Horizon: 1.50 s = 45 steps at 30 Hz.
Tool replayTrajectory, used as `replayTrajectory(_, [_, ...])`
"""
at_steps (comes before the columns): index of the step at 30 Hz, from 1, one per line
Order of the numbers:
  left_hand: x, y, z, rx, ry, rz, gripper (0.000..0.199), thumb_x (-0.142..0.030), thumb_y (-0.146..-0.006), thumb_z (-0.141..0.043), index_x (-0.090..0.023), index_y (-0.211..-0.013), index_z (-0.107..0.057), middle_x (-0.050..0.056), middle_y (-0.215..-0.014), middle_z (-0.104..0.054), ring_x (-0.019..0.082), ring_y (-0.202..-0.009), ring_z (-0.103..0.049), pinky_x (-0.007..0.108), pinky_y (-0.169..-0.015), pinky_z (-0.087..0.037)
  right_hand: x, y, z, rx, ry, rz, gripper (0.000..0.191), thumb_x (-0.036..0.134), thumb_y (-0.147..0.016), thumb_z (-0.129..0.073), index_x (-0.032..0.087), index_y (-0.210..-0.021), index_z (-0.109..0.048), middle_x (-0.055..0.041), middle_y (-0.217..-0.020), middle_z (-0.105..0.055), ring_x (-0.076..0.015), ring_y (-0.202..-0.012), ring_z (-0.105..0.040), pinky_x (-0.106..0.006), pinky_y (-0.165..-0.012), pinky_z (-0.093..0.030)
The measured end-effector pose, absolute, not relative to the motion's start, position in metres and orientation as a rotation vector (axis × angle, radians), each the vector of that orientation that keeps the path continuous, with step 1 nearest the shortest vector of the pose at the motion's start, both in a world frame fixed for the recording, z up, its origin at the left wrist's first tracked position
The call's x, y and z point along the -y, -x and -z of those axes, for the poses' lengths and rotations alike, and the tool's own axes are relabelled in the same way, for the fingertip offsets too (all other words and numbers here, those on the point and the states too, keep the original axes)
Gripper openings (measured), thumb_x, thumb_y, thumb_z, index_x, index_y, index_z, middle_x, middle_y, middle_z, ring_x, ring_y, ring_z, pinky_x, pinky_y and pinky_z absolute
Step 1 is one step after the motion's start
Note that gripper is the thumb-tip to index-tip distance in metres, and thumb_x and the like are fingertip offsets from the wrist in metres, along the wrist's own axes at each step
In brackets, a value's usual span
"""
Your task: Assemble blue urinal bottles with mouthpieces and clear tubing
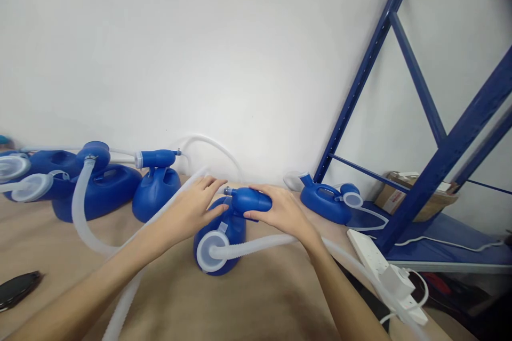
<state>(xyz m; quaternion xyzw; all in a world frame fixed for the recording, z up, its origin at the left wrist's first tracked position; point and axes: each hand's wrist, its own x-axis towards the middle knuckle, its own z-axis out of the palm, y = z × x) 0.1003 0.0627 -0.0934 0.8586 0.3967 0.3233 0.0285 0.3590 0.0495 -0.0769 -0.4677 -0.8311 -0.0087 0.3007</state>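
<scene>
My right hand point(285, 211) is wrapped around a blue urinal funnel point(250, 201), a bulb-shaped piece with a metal clamp point(228, 191) at its narrow left end. My left hand point(196, 206) hovers just left of that clamp, thumb and fingers apart. Below both hands a blue urinal bottle point(238, 230) rests on the table, partly hidden by the funnel. Its white cap point(212, 251) faces me, with a ribbed translucent hose point(260, 245) running right from it, under my right wrist. Another pale hose point(176, 200) passes behind my left hand.
More blue urinal bottles point(156, 197) with hoses crowd the table's left side. A further bottle point(326, 205) stands at the right, before a blue metal rack point(356, 90) holding a cardboard box point(394, 197). A white power strip point(368, 248) lies at the right edge, a dark object point(18, 290) lower left.
</scene>
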Motion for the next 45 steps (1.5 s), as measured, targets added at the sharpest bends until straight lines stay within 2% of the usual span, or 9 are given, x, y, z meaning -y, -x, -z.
replayTrajectory(6, [-0.086,-0.100,0.126,-1.264,-2.655,-0.844,0.056,-0.048,-0.096,-0.055,-0.013,-0.141,-0.056,0.022,-0.142,-0.058,0.040,-0.136,-0.050,0.052,-0.114,-0.038,-0.061,-0.354,0.087,2.137,1.339,-0.133,0.059,0.048,-0.077,-0.086,0.024,-0.129,-0.072,-0.0089,-0.129,-0.075,-0.0327,-0.119,-0.070,-0.051,-0.104,-0.054])
replayTrajectory(10, [-0.088,-0.098,0.126,-1.414,-2.472,-0.791,0.063,-0.056,-0.090,-0.062,-0.014,-0.137,-0.058,0.022,-0.125,-0.069,0.043,-0.122,-0.062,0.052,-0.104,-0.045,-0.062,-0.356,0.087,2.128,1.323,-0.169,0.058,0.044,-0.074,-0.088,0.025,-0.128,-0.073,-0.0078,-0.127,-0.076,-0.0319,-0.118,-0.071,-0.050,-0.104,-0.055])
replayTrajectory(12, [-0.090,-0.094,0.122,-1.352,-2.278,-0.733,0.059,-0.058,-0.085,-0.068,-0.017,-0.128,-0.062,0.018,-0.117,-0.073,0.040,-0.111,-0.069,0.047,-0.097,-0.051,-0.063,-0.357,0.087,2.101,1.317,-0.196,0.059,0.044,-0.072,-0.089,0.026,-0.127,-0.074,-0.0076,-0.125,-0.077,-0.0315,-0.116,-0.072,-0.049,-0.103,-0.056])
replayTrajectory(16, [-0.093,-0.084,0.110,-1.031,-1.865,-0.658,0.067,-0.053,-0.073,-0.083,-0.024,-0.129,-0.062,0.012,-0.138,-0.067,0.033,-0.126,-0.064,0.037,-0.099,-0.054,-0.063,-0.356,0.087,2.047,1.291,-0.303,0.059,0.043,-0.068,-0.092,0.024,-0.122,-0.076,-0.0084,-0.121,-0.078,-0.0318,-0.112,-0.074,-0.049,-0.102,-0.056])
replayTrajectory(19, [-0.091,-0.078,0.102,-0.942,-1.682,-0.605,0.071,-0.048,-0.072,-0.087,-0.028,-0.134,-0.061,0.009,-0.134,-0.070,0.030,-0.127,-0.064,0.034,-0.098,-0.054,-0.065,-0.351,0.088,1.977,1.263,-0.429,0.059,0.042,-0.066,-0.093,0.023,-0.119,-0.078,-0.0089,-0.118,-0.079,-0.0320,-0.111,-0.074,-0.048,-0.102,-0.057])
replayTrajectory(30, [-0.084,-0.091,0.103,-0.850,-1.616,-0.631,0.091,-0.049,-0.078,-0.081,-0.029,-0.153,-0.033,0.016,-0.143,-0.057,0.030,-0.124,-0.063,0.039,-0.092,-0.056,-0.073,-0.334,0.104,1.794,1.243,-0.488,0.059,0.045,-0.068,-0.090,0.022,-0.120,-0.076,-0.0091,-0.119,-0.078,-0.0309,-0.111,-0.073,-0.048,-0.102,-0.056])
replayTrajectory(36, [-0.085,-0.089,0.096,-1.125,-1.877,-0.866,0.110,-0.058,-0.084,-0.071,-0.029,-0.164,-0.001,0.022,-0.152,-0.046,0.035,-0.128,-0.060,0.048,-0.100,-0.052,-0.077,-0.348,0.099,1.896,1.195,-0.556,0.059,0.045,-0.074,-0.087,0.022,-0.126,-0.071,-0.0092,-0.124,-0.075,-0.0288,-0.115,-0.070,-0.045,-0.101,-0.055])
replayTrajectory(41, [-0.082,-0.082,0.094,-1.174,-2.559,-0.937,0.064,-0.057,-0.096,-0.056,-0.034,-0.154,-0.047,0.013,-0.159,-0.043,0.039,-0.136,-0.050,0.051,-0.110,-0.043,-0.078,-0.355,0.100,1.980,1.141,-0.524,0.055,0.040,-0.083,-0.082,0.020,-0.133,-0.068,-0.0109,-0.133,-0.070,-0.0264,-0.124,-0.066,-0.044,-0.111,-0.049])
replayTrajectory(45, [-0.085,-0.080,0.098,-1.175,-2.799,-0.866,0.053,-0.047,-0.099,-0.051,-0.030,-0.150,-0.053,0.013,-0.141,-0.059,0.033,-0.117,-0.062,0.043,-0.100,-0.048,-0.075,-0.358,0.097,2.075,1.119,-0.403,0.052,0.044,-0.090,-0.075,0.024,-0.137,-0.065,-0.0112,-0.136,-0.067,-0.0255,-0.127,-0.064,-0.045,-0.111,-0.049])
